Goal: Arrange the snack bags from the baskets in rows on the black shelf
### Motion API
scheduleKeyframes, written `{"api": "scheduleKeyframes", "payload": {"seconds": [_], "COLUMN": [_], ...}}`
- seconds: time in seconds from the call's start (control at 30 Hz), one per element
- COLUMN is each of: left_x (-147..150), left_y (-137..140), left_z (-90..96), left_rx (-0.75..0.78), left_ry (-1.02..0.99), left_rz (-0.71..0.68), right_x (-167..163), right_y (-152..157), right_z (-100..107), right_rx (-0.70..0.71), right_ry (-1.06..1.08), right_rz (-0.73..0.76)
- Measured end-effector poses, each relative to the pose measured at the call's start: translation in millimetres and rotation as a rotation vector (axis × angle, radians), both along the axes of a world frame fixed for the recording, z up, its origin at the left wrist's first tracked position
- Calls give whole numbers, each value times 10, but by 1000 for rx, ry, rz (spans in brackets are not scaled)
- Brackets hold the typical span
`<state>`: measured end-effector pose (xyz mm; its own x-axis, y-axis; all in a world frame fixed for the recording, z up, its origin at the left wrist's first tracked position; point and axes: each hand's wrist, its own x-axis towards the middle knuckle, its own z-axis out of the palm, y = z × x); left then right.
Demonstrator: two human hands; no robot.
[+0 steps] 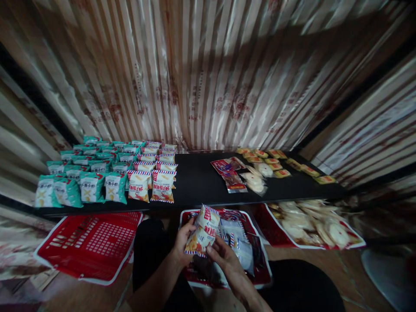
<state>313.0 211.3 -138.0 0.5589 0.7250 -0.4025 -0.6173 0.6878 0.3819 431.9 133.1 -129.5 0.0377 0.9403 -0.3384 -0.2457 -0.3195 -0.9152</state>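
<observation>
Black shelf (195,175) beyond hands (226,258), red basket (264,278) below

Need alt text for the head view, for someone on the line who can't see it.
Two hands, left hand and right hand, hold a striped snack bag over a red basket of packets. Behind, a black shelf bears rows of green bags and striped bags at left, flatter packets at right.

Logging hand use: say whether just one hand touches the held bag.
No: the left hand and right hand both touch the held bag.
</observation>
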Motion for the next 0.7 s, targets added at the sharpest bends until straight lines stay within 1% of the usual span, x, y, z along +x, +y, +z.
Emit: {"api": "scheduleKeyframes", "payload": {"seconds": [0.1, 0.2, 0.3, 0.4, 0.47, 0.53, 0.6, 0.7], "left_x": [-23, -61, -87, -70, -39, -1, 42, 117], "left_y": [0, -33, -68, -57, -17, 39, 101, 201], "left_z": [-57, -104, -116, -118, -132, -158, -180, -180], "left_rx": [35, 95, 208, 343, 363, 359, 386, 456], "left_ry": [92, 239, 346, 390, 409, 430, 471, 543], "left_rz": [39, 116, 79, 43, 53, 58, 61, 51], "right_x": [18, 67, 135, 190, 220, 257, 310, 417], "right_y": [44, 96, 141, 177, 200, 231, 278, 380], "right_z": [-65, -85, -101, -125, -122, -87, -22, 106], "right_rx": [3, 6, 38, 62, 67, 48, 37, 61], "right_ry": [-50, -178, -371, -508, -521, -482, -431, -392], "right_rz": [-84, -160, -209, -230, -197, -150, -90, 12]}}
